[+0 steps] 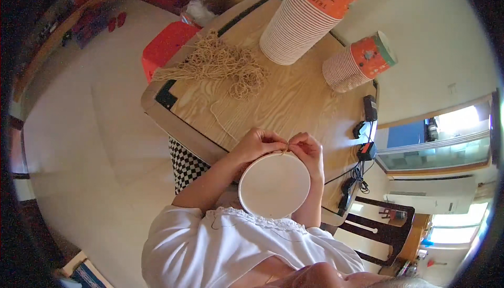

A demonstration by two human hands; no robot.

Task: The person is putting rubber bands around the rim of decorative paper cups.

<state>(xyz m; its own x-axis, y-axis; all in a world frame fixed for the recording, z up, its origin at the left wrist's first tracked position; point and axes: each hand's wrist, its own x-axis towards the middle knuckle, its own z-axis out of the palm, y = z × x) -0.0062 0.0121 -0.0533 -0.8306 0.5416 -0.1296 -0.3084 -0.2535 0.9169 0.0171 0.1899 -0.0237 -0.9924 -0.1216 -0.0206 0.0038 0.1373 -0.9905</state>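
A round white paper bucket (pixel 274 185) is turned with its pale circular end toward me, close against my chest at the table's near edge. At its far rim my left hand (pixel 258 145) and my right hand (pixel 308 153) meet, both with fingers closed in a pinch. Between the fingertips shows a short bit of tan twine (pixel 284 152) along the rim; its exact path is hidden by the fingers. Beyond my left hand a loose strand of twine (pixel 223 121) curves over the wood, near a tangled heap of tan twine (pixel 226 65).
A tall stack of orange-and-white paper buckets (pixel 302 25) stands at the table's far side, with a shorter stack (pixel 357 63) to its right. Black adapters and cables (pixel 366 151) lie along the right edge. A red stool (pixel 167 44) is beyond the left edge; a dark chair (pixel 375 230) stands at right.
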